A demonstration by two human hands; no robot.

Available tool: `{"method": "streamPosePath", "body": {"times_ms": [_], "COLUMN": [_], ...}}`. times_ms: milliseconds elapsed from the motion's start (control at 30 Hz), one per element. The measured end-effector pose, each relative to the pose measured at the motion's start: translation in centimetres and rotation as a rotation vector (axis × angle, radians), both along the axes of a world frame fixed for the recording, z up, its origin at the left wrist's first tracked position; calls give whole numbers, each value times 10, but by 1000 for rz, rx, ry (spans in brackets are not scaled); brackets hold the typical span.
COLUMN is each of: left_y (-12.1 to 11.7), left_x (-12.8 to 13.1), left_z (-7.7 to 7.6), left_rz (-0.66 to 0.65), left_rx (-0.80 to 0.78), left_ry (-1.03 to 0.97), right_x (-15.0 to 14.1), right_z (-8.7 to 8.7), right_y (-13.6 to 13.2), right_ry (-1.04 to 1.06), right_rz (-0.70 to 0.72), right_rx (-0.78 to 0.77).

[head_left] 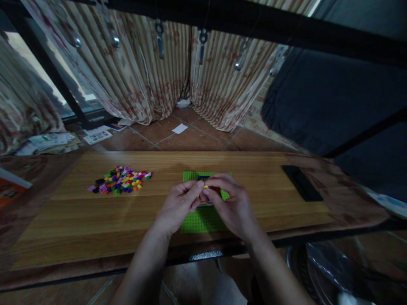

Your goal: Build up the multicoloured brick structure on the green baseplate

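A green studded baseplate (203,222) lies on the wooden board, with a low build of coloured toy bricks (208,203) on it, largely hidden under my hands. Above that build, my left hand (183,200) is closed, thumb against fingers, at a small yellow toy brick (206,187). From the other side my right hand (231,200) pinches at the same yellow brick, so the fingertips of both hands nearly meet. Only a sliver of the yellow brick shows between them. Its exact shape is hidden.
To the left on the wooden board (95,228) is a loose pile of small coloured bricks (122,180). A black flat object, perhaps a phone (302,183), lies at the right. Metal pieces (203,46) hang from the dark bar above. Papers (179,128) lie on the tiled floor beyond.
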State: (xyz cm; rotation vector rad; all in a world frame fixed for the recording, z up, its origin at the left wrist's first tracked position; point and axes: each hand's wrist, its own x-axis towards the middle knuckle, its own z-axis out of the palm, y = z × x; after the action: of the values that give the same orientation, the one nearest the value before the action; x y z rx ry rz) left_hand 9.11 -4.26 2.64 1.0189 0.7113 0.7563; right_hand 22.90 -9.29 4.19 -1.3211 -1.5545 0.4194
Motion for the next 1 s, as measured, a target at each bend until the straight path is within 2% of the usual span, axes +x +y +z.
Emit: {"method": "streamPosePath", "body": {"times_ms": [167,333,467,567,733,1000], "left_y": [-2,-1,3,6,9,10], "left_x": [2,-2,-4,-3,-2,-1], "left_z": [2,7,8,5,2,1], "left_rz": [30,30,138,232,307,283], "left_rx": [-26,-65,-144,-192,-199,-172], "left_ry": [-27,-107,-107,-69,-16,14], "right_x": [1,7,18,31,52,60], "right_z": [-3,2,4,3,-4,-8], "right_y": [0,-2,-1,1,1,0], "right_ry": [108,399,667,762,704,361], "right_rz": [27,64,50,8,-77,-62], "right_rx": [29,-45,-148,-154,-251,-390]}}
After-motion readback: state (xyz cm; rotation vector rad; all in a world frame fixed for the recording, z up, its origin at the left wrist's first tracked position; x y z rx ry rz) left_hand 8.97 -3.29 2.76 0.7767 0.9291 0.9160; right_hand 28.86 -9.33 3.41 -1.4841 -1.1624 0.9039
